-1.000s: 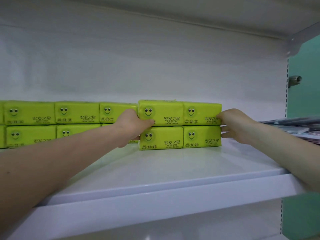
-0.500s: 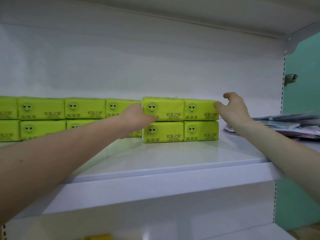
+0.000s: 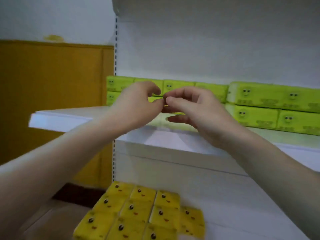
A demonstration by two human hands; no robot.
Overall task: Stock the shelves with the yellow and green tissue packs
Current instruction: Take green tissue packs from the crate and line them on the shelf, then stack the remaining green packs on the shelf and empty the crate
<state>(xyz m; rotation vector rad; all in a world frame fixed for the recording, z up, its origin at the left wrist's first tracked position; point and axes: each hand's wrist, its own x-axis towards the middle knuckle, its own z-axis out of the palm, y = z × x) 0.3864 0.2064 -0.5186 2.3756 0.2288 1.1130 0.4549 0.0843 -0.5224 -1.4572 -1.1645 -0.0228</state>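
Note:
Green tissue packs (image 3: 259,98) with smiley faces stand two high along the back of the white shelf (image 3: 65,118); the right-hand group sits further forward than the left-hand group (image 3: 117,84). Below the shelf, several yellow tissue packs (image 3: 138,213) with duck faces lie flat in rows. My left hand (image 3: 136,104) and my right hand (image 3: 194,108) hover side by side in front of the green packs, above the shelf's front part. Their fingertips nearly meet, the fingers are loosely curled, and neither holds a pack. The picture is blurred.
The shelf's left end juts out past a slotted white upright (image 3: 115,49). A mustard-brown wall panel (image 3: 52,101) fills the left side. A white back panel (image 3: 207,49) rises behind the packs, with another shelf (image 3: 207,4) overhead. A pale surface (image 3: 57,215) lies left of the yellow packs.
Both hands have come off the green packs and drawn back together in front of the shelf. The view has swung left and down, revealing the yellow packs below.

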